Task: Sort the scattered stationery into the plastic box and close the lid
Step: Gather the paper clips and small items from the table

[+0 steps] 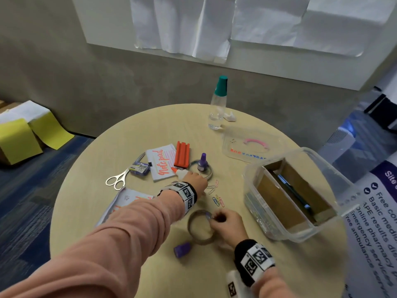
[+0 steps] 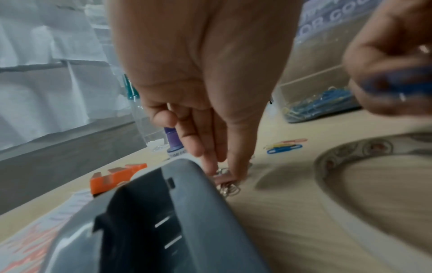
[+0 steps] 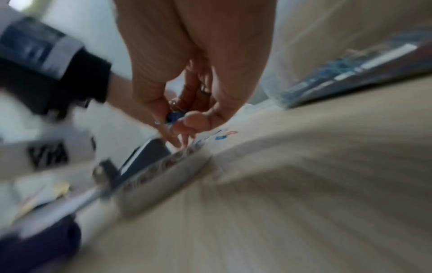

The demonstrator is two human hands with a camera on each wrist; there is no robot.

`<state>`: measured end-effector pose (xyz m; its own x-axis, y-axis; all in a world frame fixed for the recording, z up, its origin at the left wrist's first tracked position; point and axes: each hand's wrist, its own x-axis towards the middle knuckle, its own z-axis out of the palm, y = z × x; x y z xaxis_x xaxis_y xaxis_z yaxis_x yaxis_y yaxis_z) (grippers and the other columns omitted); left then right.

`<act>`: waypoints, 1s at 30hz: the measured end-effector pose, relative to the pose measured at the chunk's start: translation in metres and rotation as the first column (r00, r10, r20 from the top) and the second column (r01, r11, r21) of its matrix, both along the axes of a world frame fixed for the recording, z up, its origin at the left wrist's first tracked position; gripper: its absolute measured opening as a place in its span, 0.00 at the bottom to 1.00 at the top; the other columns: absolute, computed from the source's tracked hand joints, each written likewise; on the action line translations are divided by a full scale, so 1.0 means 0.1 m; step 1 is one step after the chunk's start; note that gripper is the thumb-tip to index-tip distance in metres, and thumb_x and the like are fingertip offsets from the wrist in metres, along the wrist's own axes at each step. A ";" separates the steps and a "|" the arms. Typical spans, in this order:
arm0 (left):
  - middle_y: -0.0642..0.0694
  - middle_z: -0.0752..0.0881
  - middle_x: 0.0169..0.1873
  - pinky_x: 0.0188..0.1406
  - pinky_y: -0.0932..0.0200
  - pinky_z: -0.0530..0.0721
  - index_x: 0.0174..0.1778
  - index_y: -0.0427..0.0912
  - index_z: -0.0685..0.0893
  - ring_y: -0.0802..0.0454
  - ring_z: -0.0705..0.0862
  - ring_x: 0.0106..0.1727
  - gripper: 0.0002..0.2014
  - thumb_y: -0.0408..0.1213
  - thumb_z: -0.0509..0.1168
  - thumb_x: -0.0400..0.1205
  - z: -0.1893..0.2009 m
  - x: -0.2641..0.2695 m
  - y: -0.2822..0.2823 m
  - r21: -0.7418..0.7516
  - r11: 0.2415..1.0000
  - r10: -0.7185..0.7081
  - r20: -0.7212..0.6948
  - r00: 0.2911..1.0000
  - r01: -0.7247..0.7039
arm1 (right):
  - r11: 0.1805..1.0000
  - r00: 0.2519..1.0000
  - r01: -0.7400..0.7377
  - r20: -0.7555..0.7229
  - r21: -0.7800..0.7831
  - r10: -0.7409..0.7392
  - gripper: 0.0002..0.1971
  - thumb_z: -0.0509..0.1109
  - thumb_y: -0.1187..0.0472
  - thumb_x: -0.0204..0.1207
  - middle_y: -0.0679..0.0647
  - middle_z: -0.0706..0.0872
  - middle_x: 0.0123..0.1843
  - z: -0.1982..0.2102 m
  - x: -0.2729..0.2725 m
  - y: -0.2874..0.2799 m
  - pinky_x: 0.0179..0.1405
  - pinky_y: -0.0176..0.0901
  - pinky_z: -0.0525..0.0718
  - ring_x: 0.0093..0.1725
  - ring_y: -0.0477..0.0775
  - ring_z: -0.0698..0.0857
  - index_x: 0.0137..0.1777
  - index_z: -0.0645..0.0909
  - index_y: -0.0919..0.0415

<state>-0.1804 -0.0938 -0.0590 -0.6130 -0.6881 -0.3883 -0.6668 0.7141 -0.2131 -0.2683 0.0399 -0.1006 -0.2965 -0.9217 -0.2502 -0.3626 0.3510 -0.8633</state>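
Observation:
The clear plastic box [image 1: 335, 179] stands open at the table's right, with cardboard dividers and a dark pen [image 1: 294, 192] inside. Its lid [image 1: 234, 145] lies flat behind it. Coloured paper clips [image 1: 218, 200] lie scattered between my hands. My left hand [image 1: 206, 186] reaches down to the far clips, and its thumb and fingers [image 2: 210, 162] pinch a small clip [image 2: 228, 184] on the table. My right hand [image 1: 212, 218] hovers over a tape roll [image 1: 202, 227] and holds blue clips [image 3: 174, 116] in curled fingers.
Left of the clips lie a notepad [image 1: 163, 164], an orange block [image 1: 182, 154], a purple ink bottle [image 1: 202, 162] inside a clear tape ring, a glue tube, a staple box [image 1: 140, 168] and scissors [image 1: 117, 179]. A purple cap [image 1: 182, 249] lies near me. A green-capped bottle [image 1: 218, 104] stands at the back.

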 end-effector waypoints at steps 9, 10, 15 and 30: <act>0.35 0.78 0.66 0.61 0.46 0.78 0.66 0.30 0.76 0.36 0.78 0.67 0.16 0.26 0.52 0.85 -0.07 -0.02 0.08 0.077 0.997 0.003 -0.035 0.999 0.000 | 0.941 0.440 0.304 0.854 0.150 -0.278 0.14 0.51 0.78 0.77 0.60 0.81 0.32 0.12 -0.36 0.00 0.22 0.32 0.80 0.28 0.52 0.80 0.45 0.75 0.64; 0.34 0.78 0.66 0.60 0.46 0.78 0.66 0.30 0.76 0.36 0.79 0.67 0.16 0.26 0.51 0.85 -0.09 -0.02 0.09 0.079 0.997 -0.006 -0.044 0.999 0.009 | 0.937 0.424 0.309 0.858 0.165 -0.291 0.15 0.49 0.77 0.77 0.59 0.80 0.33 0.12 -0.38 -0.01 0.24 0.33 0.79 0.30 0.52 0.78 0.46 0.76 0.64; 0.34 0.78 0.65 0.60 0.47 0.79 0.65 0.31 0.76 0.38 0.79 0.66 0.15 0.27 0.52 0.85 -0.13 0.00 0.09 0.139 0.990 0.023 -0.059 0.998 -0.014 | 0.911 0.337 0.337 0.874 0.237 -0.351 0.12 0.52 0.67 0.79 0.55 0.76 0.31 0.15 -0.37 0.00 0.31 0.38 0.68 0.31 0.50 0.72 0.44 0.79 0.63; 0.45 0.70 0.25 0.24 0.65 0.69 0.30 0.40 0.70 0.52 0.70 0.25 0.14 0.33 0.52 0.83 0.16 0.07 -0.05 0.985 0.171 0.984 -0.170 -0.052 0.012 | 0.867 0.593 0.349 0.632 0.357 -0.499 0.08 0.64 0.55 0.80 0.52 0.75 0.31 0.03 -0.45 0.24 0.14 0.32 0.65 0.25 0.46 0.71 0.44 0.77 0.60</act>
<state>-0.1734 -0.0988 -0.0430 -0.3643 -0.7397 -0.5658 -0.1697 -0.5447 0.8213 -0.3135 0.0637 -0.0972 -0.3159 -0.6531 -0.6883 0.5337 0.4775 -0.6980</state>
